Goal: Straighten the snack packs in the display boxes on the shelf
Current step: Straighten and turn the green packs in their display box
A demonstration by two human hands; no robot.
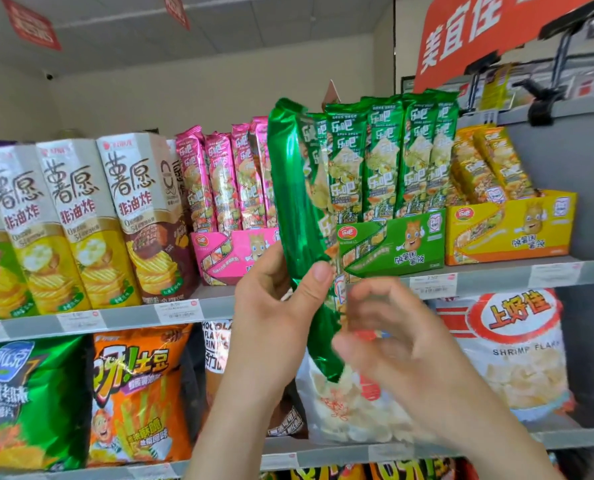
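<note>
A long green snack pack point(297, 202) is out of its box, held tilted in front of the shelf. My left hand point(278, 306) grips its lower part, thumb on the front. Blurred by motion, my right hand point(389, 337) hovers just right of the pack's bottom end with its fingers loosely curled; I cannot tell if it touches the pack. Behind stands the green display box point(392, 244) with several upright green packs point(389, 154). A pink display box point(233, 254) with pink packs point(219, 178) is to its left, and a yellow display box point(510, 230) with leaning yellow packs point(486, 168) to its right.
Tall chip cartons point(74, 220) fill the shelf's left part. The shelf edge point(150, 317) carries price tags. Below hang large bags: green point(29, 403), orange point(139, 393) and white shrimp flakes point(517, 348). An orange sign point(479, 32) sits at the upper right.
</note>
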